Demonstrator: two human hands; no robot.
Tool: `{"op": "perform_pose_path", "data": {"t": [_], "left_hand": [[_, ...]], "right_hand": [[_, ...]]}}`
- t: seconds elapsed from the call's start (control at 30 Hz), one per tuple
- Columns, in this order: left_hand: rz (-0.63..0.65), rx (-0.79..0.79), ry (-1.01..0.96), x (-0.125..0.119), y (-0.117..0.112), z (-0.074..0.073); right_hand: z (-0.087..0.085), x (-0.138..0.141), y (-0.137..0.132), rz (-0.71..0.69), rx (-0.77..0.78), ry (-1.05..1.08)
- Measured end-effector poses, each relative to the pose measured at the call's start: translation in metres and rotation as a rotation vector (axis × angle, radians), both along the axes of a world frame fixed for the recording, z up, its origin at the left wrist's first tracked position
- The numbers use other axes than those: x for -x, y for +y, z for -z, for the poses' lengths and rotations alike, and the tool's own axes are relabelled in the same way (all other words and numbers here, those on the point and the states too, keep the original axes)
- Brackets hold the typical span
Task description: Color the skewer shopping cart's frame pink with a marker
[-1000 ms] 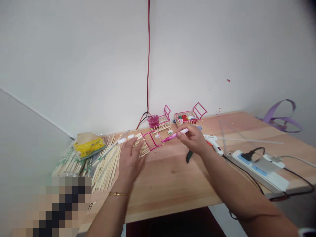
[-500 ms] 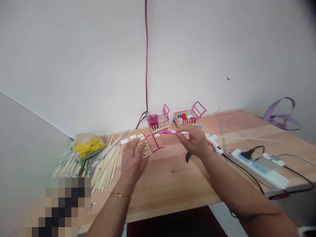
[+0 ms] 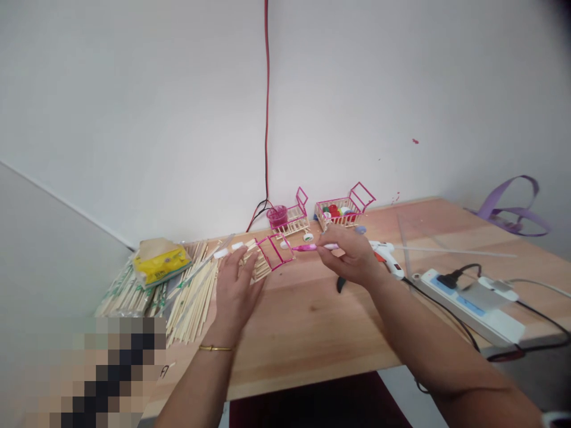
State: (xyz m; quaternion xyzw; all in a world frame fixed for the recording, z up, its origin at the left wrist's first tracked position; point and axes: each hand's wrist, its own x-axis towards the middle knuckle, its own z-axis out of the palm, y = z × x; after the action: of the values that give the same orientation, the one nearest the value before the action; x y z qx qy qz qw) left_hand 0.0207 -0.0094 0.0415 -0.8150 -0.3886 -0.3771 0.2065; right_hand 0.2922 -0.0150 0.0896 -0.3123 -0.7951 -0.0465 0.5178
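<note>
My left hand (image 3: 235, 288) is closed around a small cart of thin wooden sticks (image 3: 262, 270), tilted, with its pink handle frame pointing right. Its far fingers are partly hidden. In my right hand (image 3: 352, 257) is a pink-stained paintbrush (image 3: 306, 247), held level, its tip at the right end of the pink frame. Behind them stands a second stick cart (image 3: 292, 223) with pink edges, beside a cup of pink paint (image 3: 277, 217). Another such cart (image 3: 339, 211) holds several small coloured pots.
Loose wooden sticks (image 3: 194, 303) and a yellow packet (image 3: 163, 261) lie at the left. A white glue gun (image 3: 389, 260) and a power strip (image 3: 473, 306) with cables occupy the right. White caps (image 3: 308, 237) are scattered near the carts. A person's blurred part shows at lower left.
The brush has dropped slightly and its tip has moved from above the frame to its right end. The held cart has turned a little; both hands keep their hold.
</note>
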Motion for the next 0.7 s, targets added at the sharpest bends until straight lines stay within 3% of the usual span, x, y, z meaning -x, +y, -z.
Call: {"op": "perform_pose_path", "data": {"t": [0.3, 0.7], "left_hand": [[0.001, 0.010, -0.037, 0.0007, 0.0023, 0.0013], [0.004, 0.009, 0.013, -0.0025, -0.0011, 0.0009]], "right_hand": [[0.0044, 0.0006, -0.0001, 0.015, 0.032, 0.111], [0.0015, 0.0042, 0.0001, -0.021, -0.014, 0.022]]}}
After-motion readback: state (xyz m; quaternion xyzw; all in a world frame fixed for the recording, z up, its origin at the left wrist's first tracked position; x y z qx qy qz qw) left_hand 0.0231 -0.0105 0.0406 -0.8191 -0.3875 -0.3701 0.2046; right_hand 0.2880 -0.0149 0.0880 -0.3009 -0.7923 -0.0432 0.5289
